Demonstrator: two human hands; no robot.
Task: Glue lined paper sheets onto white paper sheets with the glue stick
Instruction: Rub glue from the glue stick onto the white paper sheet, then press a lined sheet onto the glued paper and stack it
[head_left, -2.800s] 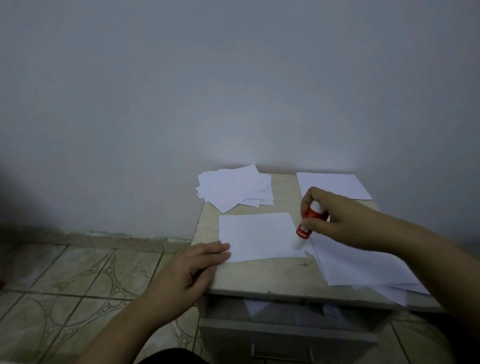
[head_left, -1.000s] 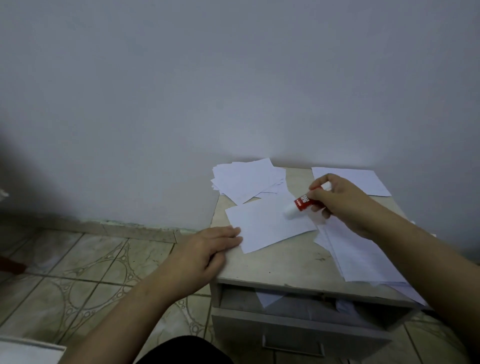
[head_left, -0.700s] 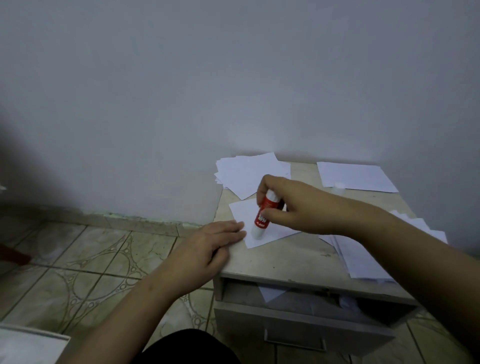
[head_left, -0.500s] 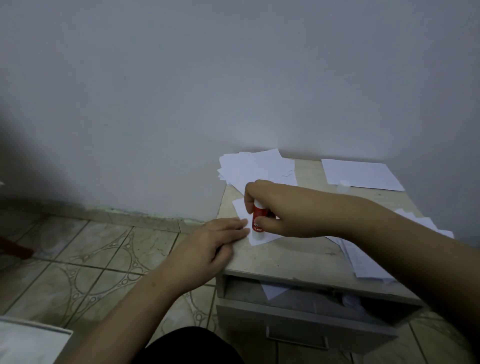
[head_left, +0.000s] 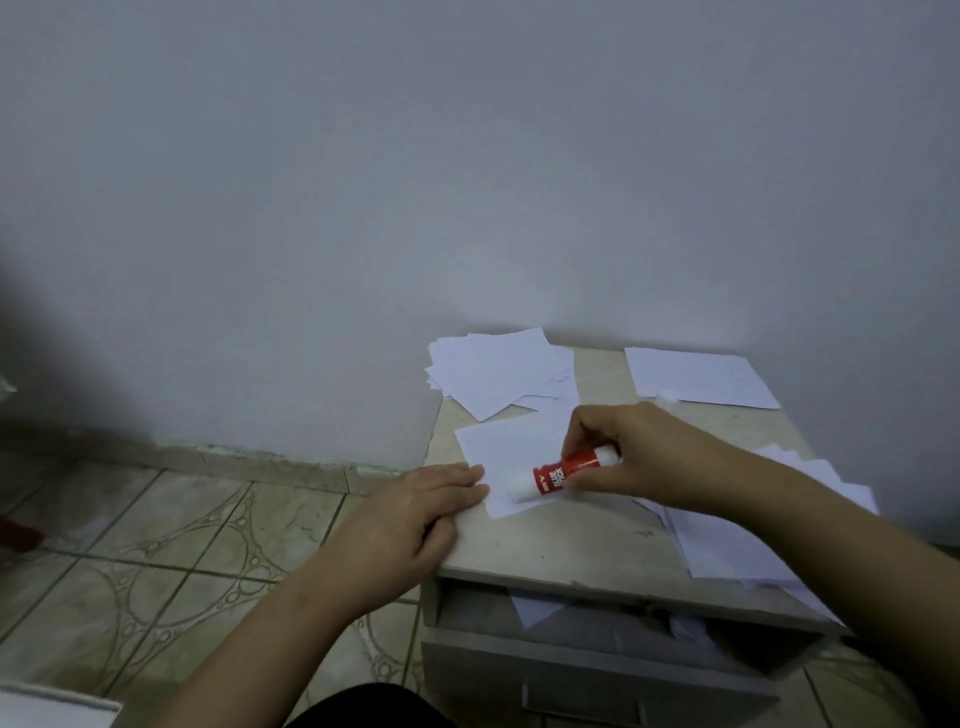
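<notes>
Gripping glue stick (head_left: 563, 474), right hand (head_left: 634, 449), tip on white sheet (head_left: 511, 457); flat-fingered left hand (head_left: 415, 512) on its edge.

Left hand (head_left: 415, 512) flat, fingers straight, fingertips pressing the near-left edge of the white sheet (head_left: 511, 449), forearm reaching in from lower left, right hand (head_left: 631, 452) over the sheet's right side, fingers curled, grip around the glue stick (head_left: 566, 473)

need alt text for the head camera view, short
A person's right hand rubs a red glue stick across a white paper sheet on a small cabinet top, while the left hand lies flat on the sheet's near left corner. Other paper piles lie around it, and the drawer below stands open.
</notes>
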